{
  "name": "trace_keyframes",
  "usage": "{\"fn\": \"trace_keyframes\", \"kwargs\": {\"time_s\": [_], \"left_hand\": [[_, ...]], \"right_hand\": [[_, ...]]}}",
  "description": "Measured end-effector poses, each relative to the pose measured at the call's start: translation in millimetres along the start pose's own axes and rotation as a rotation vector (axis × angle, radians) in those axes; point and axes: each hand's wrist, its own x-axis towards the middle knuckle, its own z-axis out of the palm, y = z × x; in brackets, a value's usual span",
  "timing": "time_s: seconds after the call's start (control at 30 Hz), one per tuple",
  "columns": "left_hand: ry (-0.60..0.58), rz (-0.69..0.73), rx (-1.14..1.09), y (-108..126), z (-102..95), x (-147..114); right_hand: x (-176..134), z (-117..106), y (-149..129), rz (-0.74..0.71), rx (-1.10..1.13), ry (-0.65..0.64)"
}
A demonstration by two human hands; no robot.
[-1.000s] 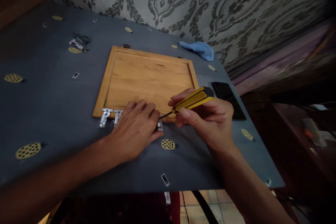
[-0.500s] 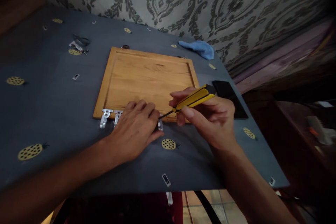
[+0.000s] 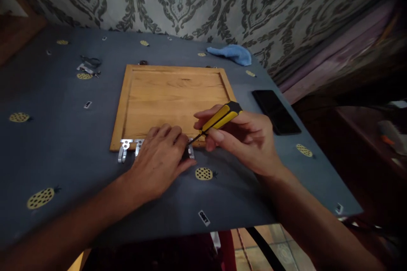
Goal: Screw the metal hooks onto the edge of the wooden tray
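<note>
A yellow-and-black screwdriver (image 3: 222,116) is pinched in the fingers of my right hand (image 3: 252,142). It slants down to the left, its tip at the right end of a silver metal hook rail (image 3: 126,146). That rail lies along the near edge of a framed wooden panel (image 3: 174,99), its hooks pointing toward me. My left hand (image 3: 160,159) is closed over the middle of the rail and presses it against the panel, covering part of it. The exact spot where the tip meets the rail is partly hidden by my left fingers.
Pliers (image 3: 91,61) and small metal pieces (image 3: 85,68) lie at the back left of the grey pineapple-print tablecloth (image 3: 63,135). A blue cloth (image 3: 233,53) lies by the wall, and a black phone (image 3: 276,112) near the right table edge. Small dark fittings (image 3: 143,63) show behind the panel.
The screwdriver has turned about its axis in my right fingers, its handle now slightly steeper. My left hand keeps its place on the rail. The whole view has shifted slightly.
</note>
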Motion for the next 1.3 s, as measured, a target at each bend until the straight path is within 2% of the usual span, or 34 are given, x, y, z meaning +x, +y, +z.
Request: {"fn": "trace_keyframes", "kwargs": {"time_s": [0.27, 0.47, 0.67, 0.77, 0.93, 1.3], "left_hand": [[0.037, 0.01, 0.022, -0.6, -0.5, -0.2], [0.063, 0.037, 0.015, -1.4, -0.2, 0.6], [0.066, 0.051, 0.022, -1.7, -0.7, 1.1], [0.055, 0.052, 0.016, -1.7, -2.7, 1.9], [0.041, 0.051, -0.013, -2.3, -4.2, 1.9], [0.037, 0.042, -0.031, -2.2, -3.0, 2.0]], "right_hand": [[3.3, -1.1, 4.2, -0.042, 0.012, 0.037], [3.0, 0.0, 7.4, -0.053, 0.131, -0.008], [2.3, -1.8, 5.9, -0.049, 0.115, -0.027], [2.4, -1.6, 5.7, -0.07, 0.126, 0.016], [3.2, -0.2, 3.7, -0.074, 0.114, 0.158], [4.6, 0.7, 10.1, -0.087, 0.106, 0.128]]}}
